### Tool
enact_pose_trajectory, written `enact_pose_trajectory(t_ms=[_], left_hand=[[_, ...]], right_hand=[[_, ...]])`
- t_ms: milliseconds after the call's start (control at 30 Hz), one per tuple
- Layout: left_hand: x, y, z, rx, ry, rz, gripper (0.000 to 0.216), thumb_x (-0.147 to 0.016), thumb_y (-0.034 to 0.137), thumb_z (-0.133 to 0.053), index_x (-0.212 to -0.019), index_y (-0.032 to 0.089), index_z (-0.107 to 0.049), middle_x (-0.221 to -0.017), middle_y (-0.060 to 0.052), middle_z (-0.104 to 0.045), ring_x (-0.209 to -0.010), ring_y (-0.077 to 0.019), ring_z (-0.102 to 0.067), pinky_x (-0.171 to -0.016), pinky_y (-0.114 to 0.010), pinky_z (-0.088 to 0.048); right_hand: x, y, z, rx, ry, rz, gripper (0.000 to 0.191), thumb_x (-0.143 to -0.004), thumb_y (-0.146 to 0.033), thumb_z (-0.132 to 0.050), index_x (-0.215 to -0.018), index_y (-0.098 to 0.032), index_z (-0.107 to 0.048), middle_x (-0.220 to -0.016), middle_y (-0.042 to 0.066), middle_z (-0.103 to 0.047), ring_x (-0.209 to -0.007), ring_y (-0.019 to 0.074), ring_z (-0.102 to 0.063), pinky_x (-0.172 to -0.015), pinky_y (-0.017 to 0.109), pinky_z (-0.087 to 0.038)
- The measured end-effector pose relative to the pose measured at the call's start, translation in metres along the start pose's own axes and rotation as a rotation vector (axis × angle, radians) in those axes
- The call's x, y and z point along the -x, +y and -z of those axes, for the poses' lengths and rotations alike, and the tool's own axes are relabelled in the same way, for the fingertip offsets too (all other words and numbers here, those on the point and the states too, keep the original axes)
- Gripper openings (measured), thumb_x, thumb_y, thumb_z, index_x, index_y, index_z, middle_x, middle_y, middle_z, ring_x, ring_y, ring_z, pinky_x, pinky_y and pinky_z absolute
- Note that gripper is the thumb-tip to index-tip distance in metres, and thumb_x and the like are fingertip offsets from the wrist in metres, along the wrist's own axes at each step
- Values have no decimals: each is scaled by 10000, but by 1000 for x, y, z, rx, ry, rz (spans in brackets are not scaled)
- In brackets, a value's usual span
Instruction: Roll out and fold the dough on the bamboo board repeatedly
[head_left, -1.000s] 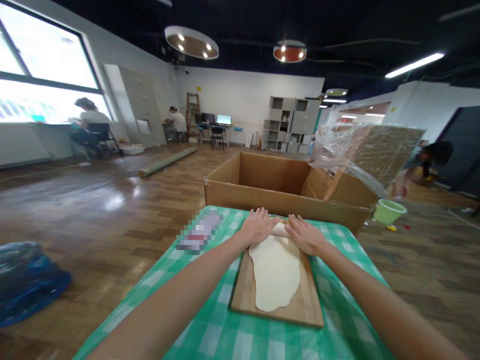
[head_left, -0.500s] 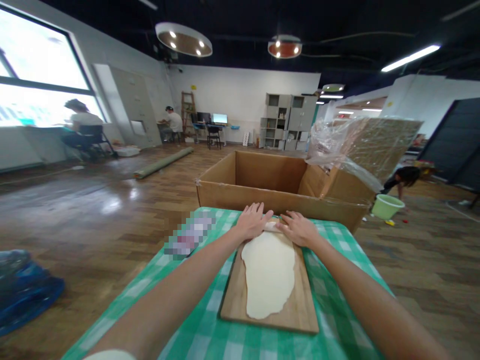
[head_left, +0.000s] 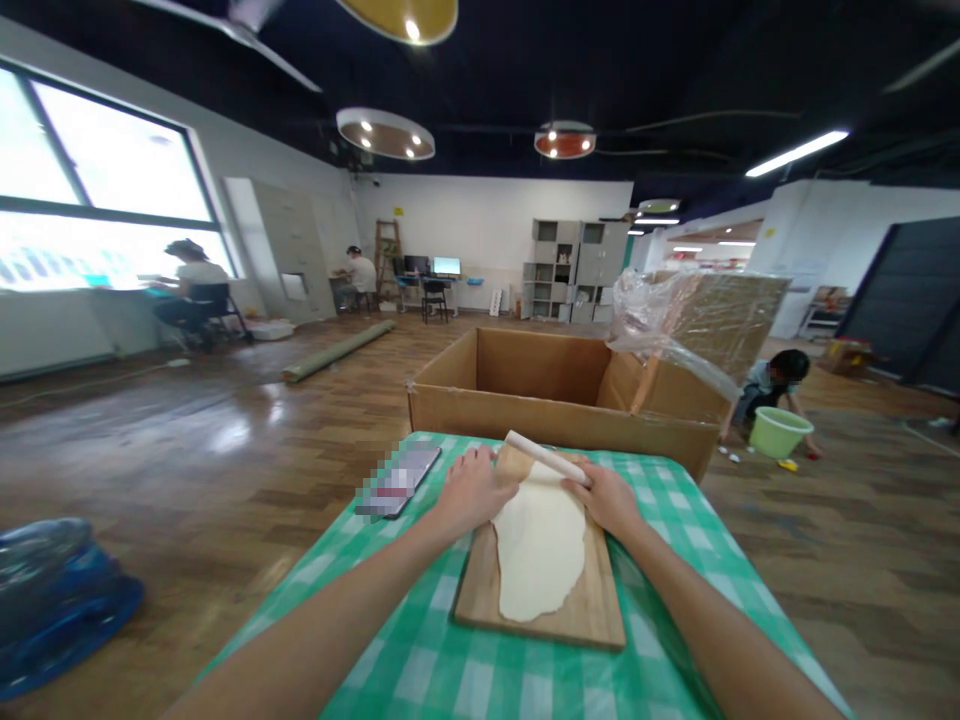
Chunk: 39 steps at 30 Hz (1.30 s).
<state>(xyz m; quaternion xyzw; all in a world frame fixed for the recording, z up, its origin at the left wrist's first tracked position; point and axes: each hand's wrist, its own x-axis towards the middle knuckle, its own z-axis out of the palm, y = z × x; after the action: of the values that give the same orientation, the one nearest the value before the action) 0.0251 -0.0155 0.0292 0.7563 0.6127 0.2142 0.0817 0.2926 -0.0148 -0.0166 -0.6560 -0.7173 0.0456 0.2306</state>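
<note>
A rolling pin (head_left: 547, 458) lies slanted over the far end of a flat sheet of pale dough (head_left: 541, 550). My right hand (head_left: 609, 500) is closed around the pin's right end; its left end is free and tips away from me. My left hand (head_left: 471, 492) rests at the left edge of the wooden board (head_left: 570, 628), off the pin, thumb apart from the fingers and close to the dough's edge. Beneath the dough, the board lies on a green and white checked tablecloth (head_left: 420, 640).
A phone-like flat object (head_left: 401, 482), partly blurred, lies left of the board. Beyond the table's far edge stands a large open cardboard box (head_left: 525, 405). On the right, a person (head_left: 772, 385) crouches by a light green bucket (head_left: 780, 432). A blue plastic-wrapped item (head_left: 60, 600) sits on the floor at left.
My left hand has come off the rolling pin and moved left and nearer. The pin has turned aslant, with my right hand on its right end. The camera view has tilted up.
</note>
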Motion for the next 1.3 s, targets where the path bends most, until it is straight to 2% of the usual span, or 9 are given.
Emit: enact_pose_trajectory(t_ms=[133,267,433,700,800,933,1100,1200,1300], left_hand=[[-3,4,-2,49,-274,52,553,-673,587,-777,-1016,172,-654,-1104,-156,-721,-1058,-359,-681,-834,-380,-514],[-14,0,-5,73,-339,35,462,-609,556,-833,-857,190,-697,-867,-83,-749,-871,-313,-719,-712,-332,-514],[-25,2,-5,99,-361,5,365,-536,468,-876,-665,200,-665,-626,-9,-667,-714,-263,-688,-629,-296,-474],[-7,22,-3,236,-137,-67,155,-759,276,-696,-885,195,-654,-879,-21,-703,-918,-225,-660,-787,-294,-478],[-2,27,-4,347,-119,0,191,-832,293,-650,-987,182,-643,-946,-47,-728,-980,-237,-679,-789,-291,-507],[13,25,-6,504,-270,133,246,-855,346,-657,-993,142,-661,-913,-95,-768,-850,-258,-742,-656,-300,-567],[41,18,-7,1008,-653,379,515,-666,324,-864,-1109,179,-645,-1031,-108,-795,-922,-303,-772,-667,-371,-647],[52,18,-11,1105,-688,436,562,-645,279,-874,-1142,194,-626,-1085,-106,-792,-983,-314,-767,-699,-387,-659],[54,18,-18,1017,-623,389,453,-751,258,-760,-1172,190,-609,-1122,-103,-785,-964,-290,-770,-693,-371,-649]], right_hand=[[5,5,-1,-103,39,-7,320,-963,-508,-589,-1005,-234,-750,-970,65,-779,-886,255,-701,-723,300,-440],[9,12,7,-264,99,33,297,-943,-478,-594,-1034,-237,-743,-930,60,-773,-867,266,-690,-736,312,-444],[10,14,14,-322,141,45,299,-934,-473,-578,-999,-226,-735,-896,54,-753,-822,248,-659,-710,300,-417],[4,13,9,-455,188,-89,406,-869,-553,-634,-688,-190,-638,-650,14,-597,-644,171,-552,-571,259,-356],[3,13,5,-548,111,-177,393,-862,-553,-637,-736,-181,-652,-570,-23,-526,-514,130,-496,-469,240,-336],[4,10,5,-650,6,-269,308,-869,-474,-655,-943,-175,-666,-548,-68,-497,-409,96,-439,-382,215,-337],[4,4,10,-634,-82,-365,226,-760,-322,-790,-847,-168,-649,-509,-65,-520,-367,77,-414,-343,200,-297],[4,0,11,-582,-133,-405,230,-719,-267,-824,-731,-175,-613,-452,-60,-506,-340,72,-401,-330,196,-253],[5,-3,12,-543,-177,-431,266,-757,-275,-795,-664,-196,-559,-419,-63,-477,-320,76,-398,-317,200,-233]])
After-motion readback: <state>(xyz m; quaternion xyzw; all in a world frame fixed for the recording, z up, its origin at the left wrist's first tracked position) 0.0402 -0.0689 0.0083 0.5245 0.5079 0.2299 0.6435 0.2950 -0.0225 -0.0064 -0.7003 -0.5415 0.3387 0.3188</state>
